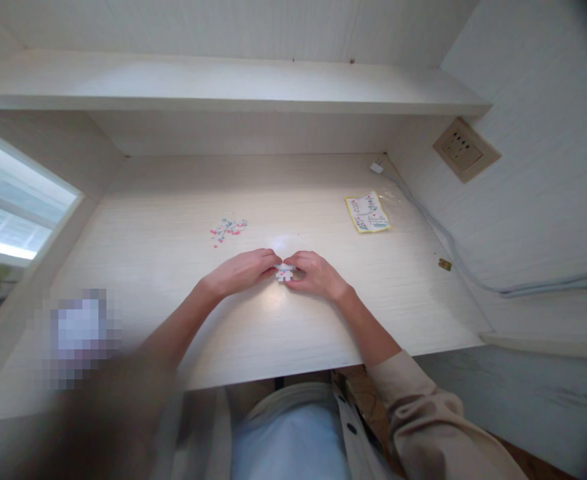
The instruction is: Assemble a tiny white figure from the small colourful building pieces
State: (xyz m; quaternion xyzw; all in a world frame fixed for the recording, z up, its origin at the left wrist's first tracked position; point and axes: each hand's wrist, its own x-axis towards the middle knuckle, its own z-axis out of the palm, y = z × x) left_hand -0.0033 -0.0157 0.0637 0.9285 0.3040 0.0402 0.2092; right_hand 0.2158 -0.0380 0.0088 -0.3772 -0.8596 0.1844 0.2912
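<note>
Between my hands, near the middle of the desk [253, 347], is a small white block figure [284, 274] with a pink spot on its front. My left hand [248, 268] closes its fingertips on the figure's left side. From the other side, the thumb and fingers of my right hand [317, 275] pinch it. The fingers cover part of its upper edge. Just beyond my left hand lies a loose scatter of tiny pink, white and bluish pieces [228, 229].
A printed instruction sheet [368, 213] with a yellow border lies at the back right. A grey cable [441, 230] with a white plug [376, 168] runs along the right wall, below a socket [466, 149]. A shelf [233, 103] overhangs the back. A blurred-out object [79, 333] is at left.
</note>
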